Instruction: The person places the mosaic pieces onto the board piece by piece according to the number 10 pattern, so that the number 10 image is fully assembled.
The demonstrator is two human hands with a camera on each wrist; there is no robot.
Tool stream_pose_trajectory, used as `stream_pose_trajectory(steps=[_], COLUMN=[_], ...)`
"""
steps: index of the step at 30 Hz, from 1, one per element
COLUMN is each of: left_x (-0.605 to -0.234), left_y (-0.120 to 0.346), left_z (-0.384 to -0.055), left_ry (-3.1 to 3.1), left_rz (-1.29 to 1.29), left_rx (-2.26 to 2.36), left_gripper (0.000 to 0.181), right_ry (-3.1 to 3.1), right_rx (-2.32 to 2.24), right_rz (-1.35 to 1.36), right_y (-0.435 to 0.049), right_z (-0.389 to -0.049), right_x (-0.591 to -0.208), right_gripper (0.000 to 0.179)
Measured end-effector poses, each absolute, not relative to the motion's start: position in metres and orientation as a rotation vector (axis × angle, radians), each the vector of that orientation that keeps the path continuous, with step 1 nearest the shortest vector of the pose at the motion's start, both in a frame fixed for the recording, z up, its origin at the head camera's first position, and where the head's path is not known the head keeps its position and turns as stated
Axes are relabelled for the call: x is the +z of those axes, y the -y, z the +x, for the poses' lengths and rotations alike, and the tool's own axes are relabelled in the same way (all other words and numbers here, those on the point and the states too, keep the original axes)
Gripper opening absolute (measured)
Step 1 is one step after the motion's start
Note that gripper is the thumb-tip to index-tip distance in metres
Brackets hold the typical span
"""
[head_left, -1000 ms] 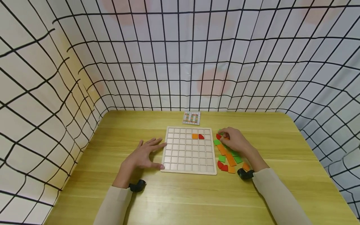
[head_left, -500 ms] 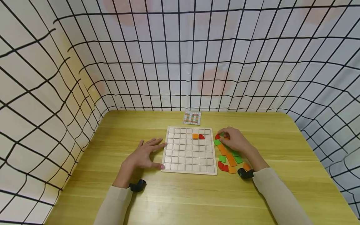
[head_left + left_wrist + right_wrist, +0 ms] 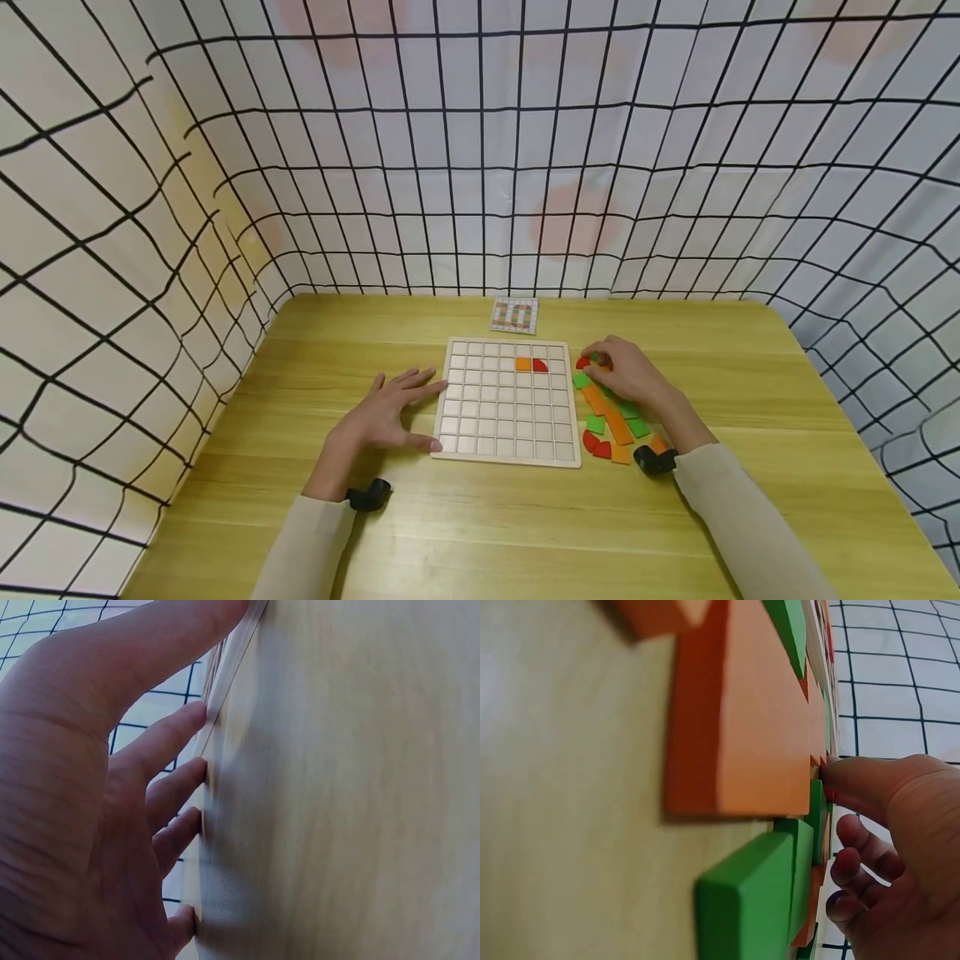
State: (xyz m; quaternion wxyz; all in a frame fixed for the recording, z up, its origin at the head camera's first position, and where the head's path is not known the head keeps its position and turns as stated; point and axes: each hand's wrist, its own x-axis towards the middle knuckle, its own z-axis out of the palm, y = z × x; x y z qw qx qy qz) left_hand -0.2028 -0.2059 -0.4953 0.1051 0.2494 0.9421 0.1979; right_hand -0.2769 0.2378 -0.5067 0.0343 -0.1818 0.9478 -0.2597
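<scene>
Black mesh [image 3: 518,108] over white backdrop [image 3: 467,192]: the table is enclosed by it at back and sides; its top is cut off by the frame.

Table [image 3: 465,525]: wide margins of the top are left around the board, broadest at the near side; the near edge is cropped; finished in yellowish wood grain.

Board [image 3: 495,429]: laid flat mid-table, a narrow strip being left between its right edge and the loose pieces [image 3: 618,427]; divided by raised ridges into square cells; pale, wood-like.

Sleeves [image 3: 738,500]: light fabric, cropped below.

Left hand [image 3: 386,414]: fingers extended and spread; the board's left edge is touched by index finger and thumb, not grasped; the thumb tip is cut off in the left wrist view.

Right hand [image 3: 626,367]: held over the far end of the pieces, thumb and forefinger brought close together, other fingers curled; some pieces are covered by it, and whether one is pinched cannot be told.

Card [image 3: 514,316]: placed beyond the board; its coloured grid is too fine to be read.

Wrist fittings [image 3: 369,495]: black, one worn on each wrist.

Loose pieces: orange, green and red, flat with crisp sides, partly overlapped.

Orange square [image 3: 523,364] and red quarter-round [image 3: 540,365]: seated side by side in the board's second row from the far edge
</scene>
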Motion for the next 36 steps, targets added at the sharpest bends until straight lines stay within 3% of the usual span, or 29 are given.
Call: stream_pose_trajectory(steps=[15, 36], left_x=[-0.495, -0.499], left_y=[0.206, 0.207], left_z=[-0.201, -0.203], left_ry=[-2.778, -2.805], left_rz=[0.732, 0.758], left_rx=[0.590, 0.583], left_gripper=[0.098, 0.099], right_ry=[-2.895, -2.777], right_rx=[-0.914, -1.052], right_rz=[-0.503, -0.711], right_y=[-0.221, -0.148], right_z=[-0.272, -0.277], right_x=[-0.498, -0.497], right_gripper=[0.031, 0.030])
